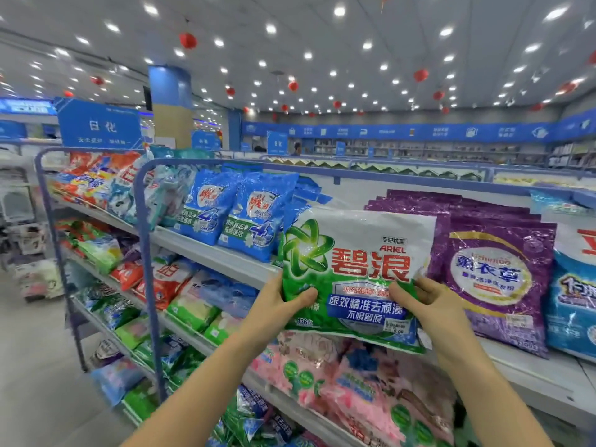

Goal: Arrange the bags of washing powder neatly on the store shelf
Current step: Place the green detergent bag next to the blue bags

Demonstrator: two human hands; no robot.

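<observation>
A white and green Ariel washing powder bag (358, 253) is held upright in front of the top shelf (225, 253). My left hand (279, 306) grips its lower left corner, thumb on the front. My right hand (425, 301) pinches its lower right part. To its left, two blue bags (232, 214) lean on the shelf. To its right stands a row of purple bags (496, 272), then a blue and white bag (574, 301) at the frame's edge.
Pink bags (361, 382) fill the shelf below my hands. Lower shelves (180, 330) hold green, red and blue bags. A blue metal frame post (146, 253) stands at the shelf's left end. An aisle floor (38, 366) lies to the left.
</observation>
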